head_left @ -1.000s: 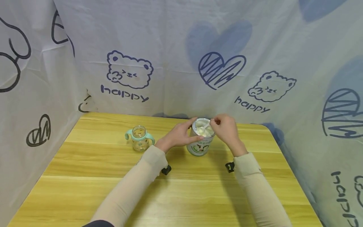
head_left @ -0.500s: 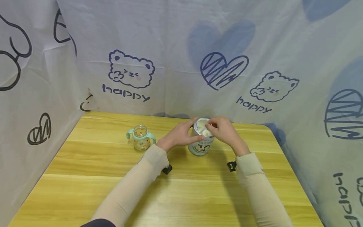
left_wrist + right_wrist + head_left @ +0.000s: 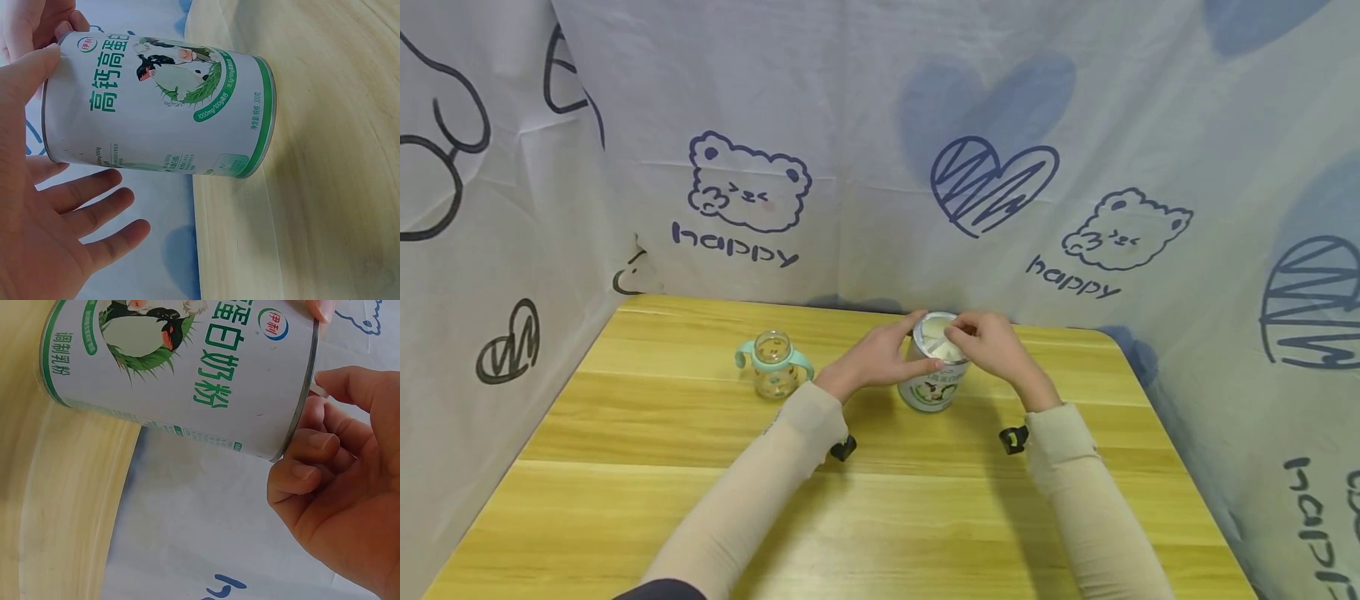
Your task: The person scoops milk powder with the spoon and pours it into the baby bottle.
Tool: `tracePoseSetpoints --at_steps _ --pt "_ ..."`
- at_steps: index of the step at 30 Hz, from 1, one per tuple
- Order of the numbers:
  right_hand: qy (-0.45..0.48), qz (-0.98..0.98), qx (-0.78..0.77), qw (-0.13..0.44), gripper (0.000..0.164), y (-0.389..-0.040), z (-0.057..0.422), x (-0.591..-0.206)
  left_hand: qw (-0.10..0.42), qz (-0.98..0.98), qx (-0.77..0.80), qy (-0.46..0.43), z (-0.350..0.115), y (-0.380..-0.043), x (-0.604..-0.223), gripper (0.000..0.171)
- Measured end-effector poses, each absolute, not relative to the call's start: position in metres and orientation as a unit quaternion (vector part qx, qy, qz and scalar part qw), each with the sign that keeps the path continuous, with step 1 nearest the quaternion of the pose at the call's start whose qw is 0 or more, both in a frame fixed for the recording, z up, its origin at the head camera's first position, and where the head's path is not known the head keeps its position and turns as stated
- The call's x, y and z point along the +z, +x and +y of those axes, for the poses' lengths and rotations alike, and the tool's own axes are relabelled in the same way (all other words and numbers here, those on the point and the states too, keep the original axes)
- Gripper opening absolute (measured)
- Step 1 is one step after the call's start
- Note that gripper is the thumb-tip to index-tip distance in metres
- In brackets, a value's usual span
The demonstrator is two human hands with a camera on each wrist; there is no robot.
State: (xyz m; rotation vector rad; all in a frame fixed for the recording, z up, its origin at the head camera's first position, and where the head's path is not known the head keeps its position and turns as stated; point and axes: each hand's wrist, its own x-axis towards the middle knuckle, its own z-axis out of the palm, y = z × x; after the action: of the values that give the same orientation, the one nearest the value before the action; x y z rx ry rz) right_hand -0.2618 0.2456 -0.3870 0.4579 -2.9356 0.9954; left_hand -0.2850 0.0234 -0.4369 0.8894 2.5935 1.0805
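A white and green milk powder tin (image 3: pixel 929 393) stands upright on the table with its top off, pale powder showing inside. My left hand (image 3: pixel 874 358) holds it at the rim, thumb in front and index finger at the back. In the left wrist view the other fingers of that hand spread beside the tin (image 3: pixel 169 112). Over the opening, my right hand (image 3: pixel 992 346) pinches the white handle of a scoop (image 3: pixel 319 390) between thumb and fingertips. Its lower fingers curl against the tin's rim in the right wrist view. The scoop's bowl is hidden inside.
To the left stands a clear baby bottle (image 3: pixel 775 382) with mint green handles and no cap. The wooden table (image 3: pixel 880 525) ends just behind the tin, where a printed white cloth (image 3: pixel 850 200) hangs. More cloth encloses both sides.
My right hand has shifted left and inward over the tin's opening, bringing the scoop with it. The left hand keeps its hold on the rim. During the last half second little has moved.
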Motion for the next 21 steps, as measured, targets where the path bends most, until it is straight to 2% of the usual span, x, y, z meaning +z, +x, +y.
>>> tracePoseSetpoints --at_steps 10,21 --pt "0.138 -0.94 0.309 0.047 0.028 -0.2624 0.2473 -0.3886 0.097 0.879 0.361 0.297 0.0244 -0.2858 -0.4381 0.103" --pt "0.072 -0.936 0.338 0.07 0.033 -0.2618 0.2559 -0.3874 0.092 0.88 0.358 0.298 0.0254 -0.2842 -0.4377 0.101"
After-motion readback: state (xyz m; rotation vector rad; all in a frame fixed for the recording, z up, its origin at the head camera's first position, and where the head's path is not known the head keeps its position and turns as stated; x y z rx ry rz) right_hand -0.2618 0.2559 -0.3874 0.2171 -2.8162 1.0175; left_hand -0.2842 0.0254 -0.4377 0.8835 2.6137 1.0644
